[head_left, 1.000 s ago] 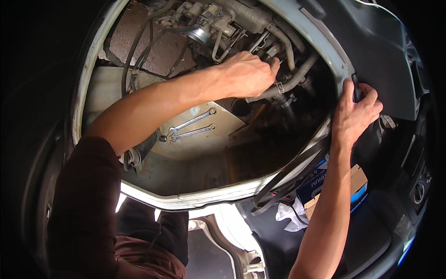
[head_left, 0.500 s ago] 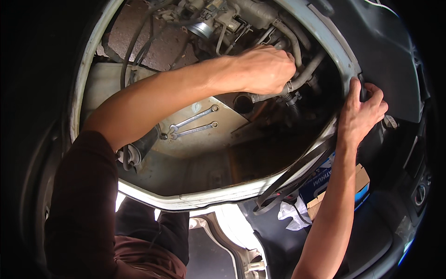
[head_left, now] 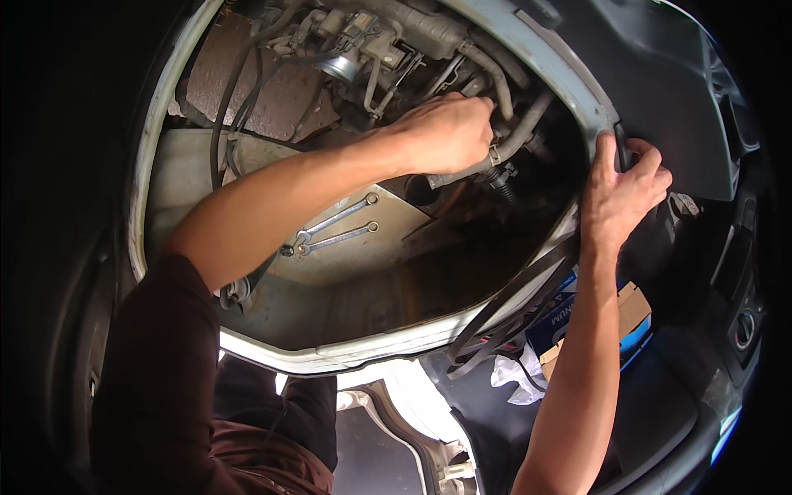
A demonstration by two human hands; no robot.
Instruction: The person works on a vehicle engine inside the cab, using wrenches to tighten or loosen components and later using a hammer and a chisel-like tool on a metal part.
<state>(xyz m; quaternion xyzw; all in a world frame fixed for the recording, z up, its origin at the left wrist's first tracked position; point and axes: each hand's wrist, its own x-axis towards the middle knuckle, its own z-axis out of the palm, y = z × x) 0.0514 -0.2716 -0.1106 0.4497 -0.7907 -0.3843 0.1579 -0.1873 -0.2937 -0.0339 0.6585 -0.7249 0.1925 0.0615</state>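
My left hand (head_left: 450, 132) reaches across the open engine bay, fingers curled down among the hoses beside a clamped grey hose (head_left: 524, 132); its fingertips and whatever they hold are hidden. My right hand (head_left: 623, 186) grips the right edge of the opening (head_left: 577, 99), fingers hooked by a dark trim piece. Below my left forearm, two combination wrenches (head_left: 338, 238) lie side by side on a pale metal panel (head_left: 404, 219), with a small dark socket-like piece (head_left: 287, 250) near their open ends.
The engine's metal parts and cables (head_left: 355, 58) fill the top of the bay. A white seal-lined lip (head_left: 363, 353) borders the near edge. Black straps (head_left: 487, 322) hang over the right rim, above a blue and brown cardboard box (head_left: 631, 313) and a white plastic bag (head_left: 507, 379). Black cabin trim surrounds the opening.
My left hand's fingers have curled in more among the hoses since a second ago. The whole view shifted right, then back left. My right hand stays on the edge.
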